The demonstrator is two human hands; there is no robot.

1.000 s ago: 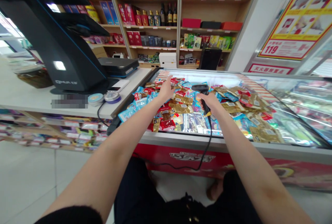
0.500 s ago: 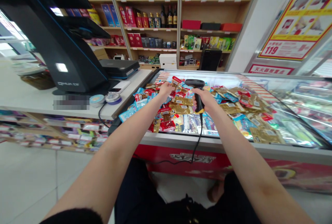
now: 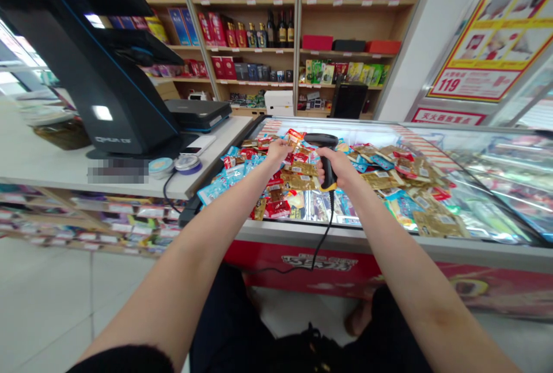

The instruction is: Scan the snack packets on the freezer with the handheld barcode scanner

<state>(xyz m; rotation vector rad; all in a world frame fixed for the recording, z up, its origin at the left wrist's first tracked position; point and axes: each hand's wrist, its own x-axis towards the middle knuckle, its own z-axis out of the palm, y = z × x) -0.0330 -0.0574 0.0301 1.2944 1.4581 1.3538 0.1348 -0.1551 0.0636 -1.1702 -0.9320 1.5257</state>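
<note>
My right hand (image 3: 339, 167) is wrapped around the handle of a black and yellow barcode scanner (image 3: 322, 140). The scanner's head points left, and its cord hangs over the front of the glass-topped freezer. Just left of it, my left hand (image 3: 280, 149) pinches a small red and gold snack packet (image 3: 296, 137), raised close to the scanner's head. Under both hands lies a pile of blue, red and gold snack packets (image 3: 300, 180). A second heap of gold and blue packets (image 3: 384, 177) spreads to the right.
On the left, a white counter (image 3: 47, 160) carries a dark checkout terminal (image 3: 125, 102), a lidded jar (image 3: 60, 128) and two round tubs. The freezer (image 3: 479, 217) continues to the right. Shelves of boxes and bottles (image 3: 250, 33) stand behind it.
The scanner has shifted slightly left, nearer the packet in my left hand. That packet now looks brighter and more orange-red, and my left fingers have turned a little.
</note>
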